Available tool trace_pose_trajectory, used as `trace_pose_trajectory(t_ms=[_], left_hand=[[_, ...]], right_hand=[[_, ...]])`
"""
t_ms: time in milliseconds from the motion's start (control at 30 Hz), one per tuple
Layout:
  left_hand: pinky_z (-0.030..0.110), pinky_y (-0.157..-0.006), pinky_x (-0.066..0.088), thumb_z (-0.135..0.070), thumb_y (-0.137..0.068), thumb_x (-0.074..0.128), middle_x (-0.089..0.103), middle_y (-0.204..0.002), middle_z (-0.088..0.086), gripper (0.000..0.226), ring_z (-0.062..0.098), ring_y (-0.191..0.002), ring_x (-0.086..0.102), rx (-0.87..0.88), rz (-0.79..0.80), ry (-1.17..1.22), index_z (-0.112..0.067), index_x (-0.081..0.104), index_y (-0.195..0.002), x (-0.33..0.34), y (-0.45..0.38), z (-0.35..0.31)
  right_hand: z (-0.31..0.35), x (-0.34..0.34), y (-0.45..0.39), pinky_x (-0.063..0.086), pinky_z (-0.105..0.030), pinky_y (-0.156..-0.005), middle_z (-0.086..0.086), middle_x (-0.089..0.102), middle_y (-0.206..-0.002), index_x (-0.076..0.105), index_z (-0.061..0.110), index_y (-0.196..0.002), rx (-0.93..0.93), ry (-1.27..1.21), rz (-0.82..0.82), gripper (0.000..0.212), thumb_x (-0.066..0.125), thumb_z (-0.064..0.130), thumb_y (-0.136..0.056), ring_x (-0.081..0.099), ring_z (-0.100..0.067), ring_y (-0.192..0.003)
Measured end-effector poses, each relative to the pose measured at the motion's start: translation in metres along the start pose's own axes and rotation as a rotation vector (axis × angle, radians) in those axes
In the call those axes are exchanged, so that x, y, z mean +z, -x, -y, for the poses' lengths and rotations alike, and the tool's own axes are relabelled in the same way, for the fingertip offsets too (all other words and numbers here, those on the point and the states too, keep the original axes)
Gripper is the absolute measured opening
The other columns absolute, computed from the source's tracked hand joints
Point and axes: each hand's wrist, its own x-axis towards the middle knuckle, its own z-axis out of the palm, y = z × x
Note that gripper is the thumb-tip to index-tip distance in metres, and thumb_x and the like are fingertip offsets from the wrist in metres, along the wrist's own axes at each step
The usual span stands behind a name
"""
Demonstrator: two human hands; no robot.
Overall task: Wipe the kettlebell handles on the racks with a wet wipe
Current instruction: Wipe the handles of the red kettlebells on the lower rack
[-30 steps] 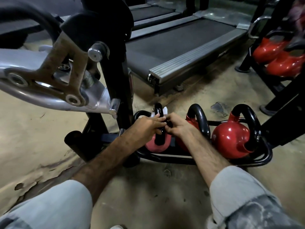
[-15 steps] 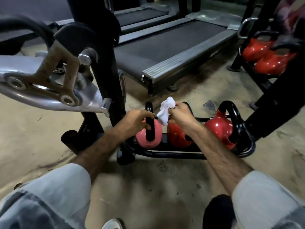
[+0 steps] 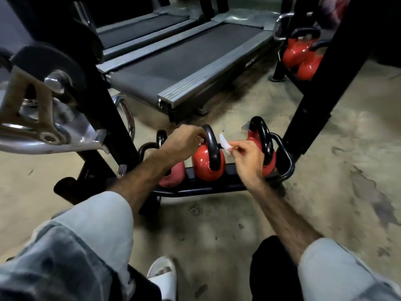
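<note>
Three kettlebells with black handles stand in a low black floor rack point(image 3: 286, 168). The middle red kettlebell point(image 3: 204, 164) has my left hand point(image 3: 184, 142) gripping the top left of its handle. My right hand point(image 3: 247, 153) pinches a small white wet wipe point(image 3: 224, 142) just right of that handle, in front of the right red kettlebell point(image 3: 263, 135). The left pink kettlebell point(image 3: 172, 178) is mostly hidden behind my left forearm.
A silver and black exercise machine point(image 3: 50, 105) stands close on the left. Two treadmills point(image 3: 191, 59) lie behind the rack. A black upright post point(image 3: 314, 98) rises at the right, with more red kettlebells point(image 3: 301, 55) on a rack beyond it. My white slipper point(image 3: 161, 274) rests on the concrete floor.
My left hand moved from the pink kettlebell's handle to the middle red kettlebell's handle. My right hand carried the wipe to the right of that handle. The camera view shifted left.
</note>
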Motion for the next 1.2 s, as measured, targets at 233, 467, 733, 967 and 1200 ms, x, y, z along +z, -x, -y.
trace_pose_trajectory(t_ms=[233, 467, 733, 967, 1200], left_hand=[[0.041, -0.087, 0.051, 0.0, -0.083, 0.055, 0.065, -0.117, 0.008, 0.029, 0.026, -0.108, 0.061, 0.076, 0.021, -0.026, -0.012, 0.068, -0.106, 0.025, -0.019, -0.004], [0.036, -0.09, 0.048, -0.015, -0.084, 0.066, 0.065, -0.115, 0.01, 0.031, 0.028, -0.107, 0.059, -0.015, 0.077, -0.028, -0.007, 0.065, -0.114, 0.047, -0.046, 0.01], [0.041, -0.101, 0.042, -0.022, -0.087, 0.065, 0.055, -0.133, 0.016, 0.043, 0.032, -0.124, 0.05, -0.045, 0.121, -0.03, -0.006, 0.058, -0.126, 0.053, -0.056, 0.016], [0.023, -0.102, 0.041, -0.009, -0.085, 0.066, 0.066, -0.119, 0.012, 0.028, 0.009, -0.118, 0.055, -0.1, 0.032, 0.195, -0.008, 0.068, -0.113, 0.051, -0.06, 0.033], [0.006, -0.094, 0.033, -0.007, -0.081, 0.071, 0.066, -0.119, 0.009, 0.033, -0.001, -0.114, 0.053, -0.114, 0.038, 0.263, -0.011, 0.068, -0.113, 0.049, -0.06, 0.038]], right_hand=[[-0.011, 0.032, 0.029, 0.052, -0.018, -0.081, 0.011, 0.068, -0.096, 0.078, 0.019, -0.088, 0.097, -0.139, 0.028, 0.022, 0.059, 0.008, -0.086, 0.065, -0.006, -0.091], [-0.019, 0.045, 0.023, 0.041, -0.009, -0.068, 0.013, 0.066, -0.083, 0.064, 0.023, -0.096, 0.303, -0.268, -0.107, 0.015, 0.069, 0.016, -0.084, 0.059, 0.01, -0.074], [-0.029, 0.064, 0.06, 0.041, -0.008, -0.081, 0.013, 0.065, -0.109, 0.045, 0.034, -0.142, 0.272, -0.165, 0.069, 0.047, 0.053, 0.038, -0.097, 0.055, 0.003, -0.1], [-0.007, 0.083, 0.015, 0.04, -0.01, -0.087, -0.001, 0.069, -0.12, 0.062, 0.02, -0.13, 0.148, -0.116, -0.098, 0.034, 0.046, 0.032, -0.102, 0.062, -0.013, -0.112], [-0.018, 0.082, 0.027, 0.035, 0.0, -0.086, 0.0, 0.066, -0.125, 0.06, 0.02, -0.131, 0.193, -0.132, -0.083, 0.036, 0.045, 0.033, -0.102, 0.058, -0.011, -0.117]])
